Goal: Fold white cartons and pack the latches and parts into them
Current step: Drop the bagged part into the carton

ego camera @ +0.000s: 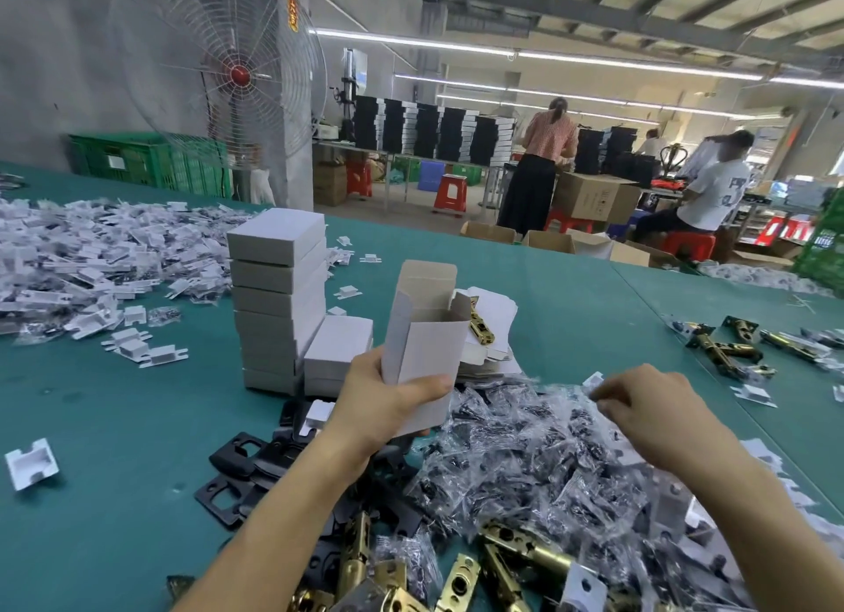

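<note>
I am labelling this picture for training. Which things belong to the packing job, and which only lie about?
Job: open carton in left hand; bags pinched by right hand; latches; black plates; closed cartons; white inserts.
Lying about: fan; green crate; red stool; brown box.

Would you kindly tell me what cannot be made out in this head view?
Head view: inside of the open carton, hidden by its own front wall.
Head view: whether the right hand pinches anything; its curled fingers hide that among the clear bags.
Head view: nearest brass latches, cut off by the bottom edge.
</note>
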Action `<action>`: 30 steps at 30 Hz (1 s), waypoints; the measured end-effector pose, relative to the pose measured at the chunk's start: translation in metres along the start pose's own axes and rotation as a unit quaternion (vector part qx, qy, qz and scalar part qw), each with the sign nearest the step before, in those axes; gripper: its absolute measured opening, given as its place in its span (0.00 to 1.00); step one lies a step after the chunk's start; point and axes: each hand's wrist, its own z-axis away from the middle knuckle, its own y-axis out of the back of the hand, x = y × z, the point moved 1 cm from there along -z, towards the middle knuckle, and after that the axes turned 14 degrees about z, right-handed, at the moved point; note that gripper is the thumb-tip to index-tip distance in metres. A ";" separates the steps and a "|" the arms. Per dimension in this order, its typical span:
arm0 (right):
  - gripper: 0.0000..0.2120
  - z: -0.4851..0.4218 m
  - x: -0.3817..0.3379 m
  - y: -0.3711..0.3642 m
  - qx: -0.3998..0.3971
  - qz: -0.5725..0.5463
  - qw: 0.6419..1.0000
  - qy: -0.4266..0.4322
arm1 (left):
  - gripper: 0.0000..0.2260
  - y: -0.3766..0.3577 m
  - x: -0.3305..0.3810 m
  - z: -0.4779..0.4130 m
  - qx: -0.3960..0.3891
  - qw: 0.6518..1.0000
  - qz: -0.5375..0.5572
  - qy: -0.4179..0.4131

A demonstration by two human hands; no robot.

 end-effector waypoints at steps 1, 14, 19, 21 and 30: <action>0.11 0.002 -0.003 0.005 0.017 -0.031 0.999 0.023 | 0.11 0.000 -0.001 0.000 -0.011 1.000 -0.008 0.000; 0.18 0.024 -0.075 0.097 0.176 -0.066 0.929 0.320 | 0.13 -0.006 -0.001 0.007 -0.141 0.984 -0.087 -0.069; 0.25 0.019 -0.097 0.104 0.113 0.027 0.933 0.341 | 0.12 -0.007 -0.002 0.007 -0.129 0.984 -0.082 -0.088; 0.24 0.020 -0.104 0.107 0.119 0.027 0.929 0.349 | 0.12 -0.008 -0.002 0.007 -0.115 0.986 -0.067 -0.097; 0.13 0.040 -0.115 0.112 0.236 -0.217 0.877 0.359 | 0.14 -0.011 0.006 0.015 -0.061 0.980 0.003 -0.191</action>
